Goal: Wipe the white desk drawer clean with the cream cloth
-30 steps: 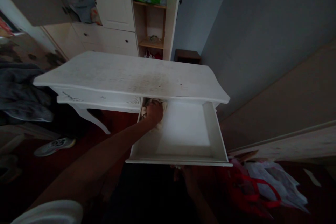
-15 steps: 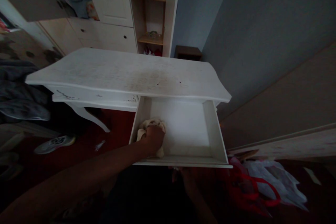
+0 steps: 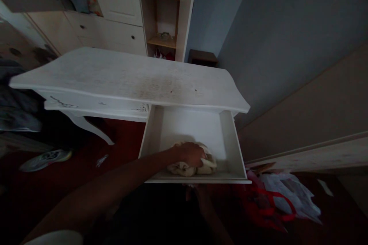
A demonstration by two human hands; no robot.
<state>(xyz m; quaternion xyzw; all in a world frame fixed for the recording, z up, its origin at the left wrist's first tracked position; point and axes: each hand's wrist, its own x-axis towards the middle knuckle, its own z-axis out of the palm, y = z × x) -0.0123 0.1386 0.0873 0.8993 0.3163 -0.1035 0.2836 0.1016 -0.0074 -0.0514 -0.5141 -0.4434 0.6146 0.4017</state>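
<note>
A crumpled cream cloth lies in the pulled-out white drawer, bunched against its bottom near the front panel. My left hand is closed over the cloth and presses it down, the forearm crossing the drawer's front left corner. Below the front edge, my right hand is partly hidden in shadow. Its fingers curl around what looks like a small pale knob at the middle of the drawer front. The drawer belongs to a white desk whose top has a dark smudged patch.
Behind the desk stands a white cabinet with an open shelf section. To the right are a grey wall and a red bag beside white plastic. A sneaker lies on the red floor at left.
My left hand has slid the cloth rightward along the drawer bottom, from the left side to the front middle. My right hand stays under the front edge. The view has shifted slightly.
</note>
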